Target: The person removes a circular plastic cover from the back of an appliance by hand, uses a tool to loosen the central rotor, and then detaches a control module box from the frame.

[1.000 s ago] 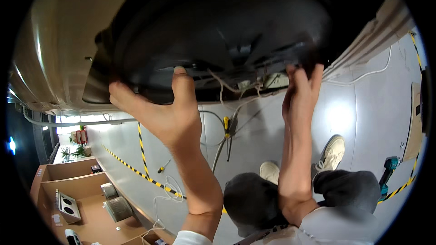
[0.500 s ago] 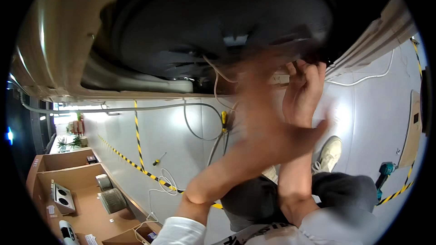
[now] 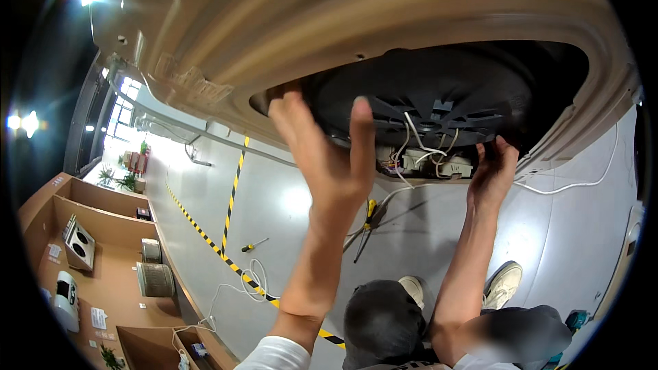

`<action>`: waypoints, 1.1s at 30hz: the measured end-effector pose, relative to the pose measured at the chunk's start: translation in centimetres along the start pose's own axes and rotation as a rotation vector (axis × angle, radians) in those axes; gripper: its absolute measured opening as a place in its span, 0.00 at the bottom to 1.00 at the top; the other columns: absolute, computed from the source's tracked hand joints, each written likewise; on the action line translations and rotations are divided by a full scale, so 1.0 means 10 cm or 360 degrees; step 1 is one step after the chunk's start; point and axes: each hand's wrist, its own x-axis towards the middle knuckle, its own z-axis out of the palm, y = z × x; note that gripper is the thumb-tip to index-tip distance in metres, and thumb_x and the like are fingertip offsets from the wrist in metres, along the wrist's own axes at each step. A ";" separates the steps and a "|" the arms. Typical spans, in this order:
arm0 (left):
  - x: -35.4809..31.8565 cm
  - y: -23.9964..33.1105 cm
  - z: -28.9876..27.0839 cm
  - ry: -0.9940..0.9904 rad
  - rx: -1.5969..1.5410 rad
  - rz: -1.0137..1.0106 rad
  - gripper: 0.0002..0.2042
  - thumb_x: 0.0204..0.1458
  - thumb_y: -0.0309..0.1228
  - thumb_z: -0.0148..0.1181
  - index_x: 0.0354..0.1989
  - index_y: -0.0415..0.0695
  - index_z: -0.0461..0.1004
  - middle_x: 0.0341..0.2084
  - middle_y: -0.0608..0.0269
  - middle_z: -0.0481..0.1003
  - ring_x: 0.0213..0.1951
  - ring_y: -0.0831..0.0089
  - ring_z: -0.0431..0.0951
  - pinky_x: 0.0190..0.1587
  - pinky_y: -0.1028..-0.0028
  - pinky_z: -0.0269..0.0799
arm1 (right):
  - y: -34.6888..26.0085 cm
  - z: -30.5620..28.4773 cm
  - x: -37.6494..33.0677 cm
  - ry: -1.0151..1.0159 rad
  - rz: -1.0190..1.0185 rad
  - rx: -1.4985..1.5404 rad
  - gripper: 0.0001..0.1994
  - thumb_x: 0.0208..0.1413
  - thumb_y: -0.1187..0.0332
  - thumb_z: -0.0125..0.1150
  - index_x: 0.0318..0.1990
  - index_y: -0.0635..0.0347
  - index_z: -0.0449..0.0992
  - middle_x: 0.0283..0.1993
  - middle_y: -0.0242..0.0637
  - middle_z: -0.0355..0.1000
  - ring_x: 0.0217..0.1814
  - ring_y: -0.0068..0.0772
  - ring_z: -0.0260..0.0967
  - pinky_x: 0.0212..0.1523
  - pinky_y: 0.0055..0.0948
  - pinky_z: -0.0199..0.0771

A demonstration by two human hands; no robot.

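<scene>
A large round black plastic tub base with moulded ribs shows inside the opening of a beige metal housing. At the left end of this opening is my left hand, fingers stretched upward and thumb apart, with its fingertips close to the black base. Nothing is held in it. My right hand reaches to the lower right edge of the base, fingers curled over it and their tips partly hidden. Between the hands, white cables run below the base beside a pale connector block with thin wires.
On the floor below lie a yellow-handled screwdriver and a smaller one. Striped tape and a coiled white cord are to the left. A brown divided box holds several parts. A teal power tool stands lower right.
My view has shifted, bringing the housing's opening and the connector block into sight. My left hand has moved left, from in front of the right hand. My right hand stays near the base's edge.
</scene>
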 end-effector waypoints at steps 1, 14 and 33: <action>0.03 -0.04 -0.01 -0.0006 0.0027 0.0025 0.29 0.52 0.27 0.58 0.61 0.31 0.56 0.56 0.46 0.60 0.61 0.55 0.58 0.65 0.65 0.47 | 0.01 -0.01 0.02 0.0018 0.0002 -0.0024 0.06 0.57 0.64 0.55 0.37 0.54 0.72 0.42 0.29 0.70 0.48 0.28 0.65 0.52 0.36 0.63; -0.03 -0.35 0.20 -0.0043 -0.0498 -0.0248 0.37 0.49 0.27 0.59 0.66 0.31 0.48 0.59 0.46 0.58 0.60 0.61 0.60 0.62 0.69 0.53 | -0.02 -0.06 0.21 -0.0312 0.0159 0.0129 0.12 0.54 0.62 0.58 0.44 0.55 0.74 0.47 0.31 0.73 0.53 0.32 0.67 0.58 0.43 0.59; -0.04 -0.23 0.20 0.0074 -0.0614 -0.0584 0.34 0.44 0.24 0.51 0.64 0.36 0.51 0.54 0.50 0.56 0.57 0.60 0.60 0.62 0.66 0.54 | -0.13 0.15 0.00 -0.0120 0.0116 -0.0040 0.09 0.52 0.64 0.57 0.39 0.53 0.70 0.45 0.30 0.69 0.49 0.29 0.64 0.51 0.40 0.61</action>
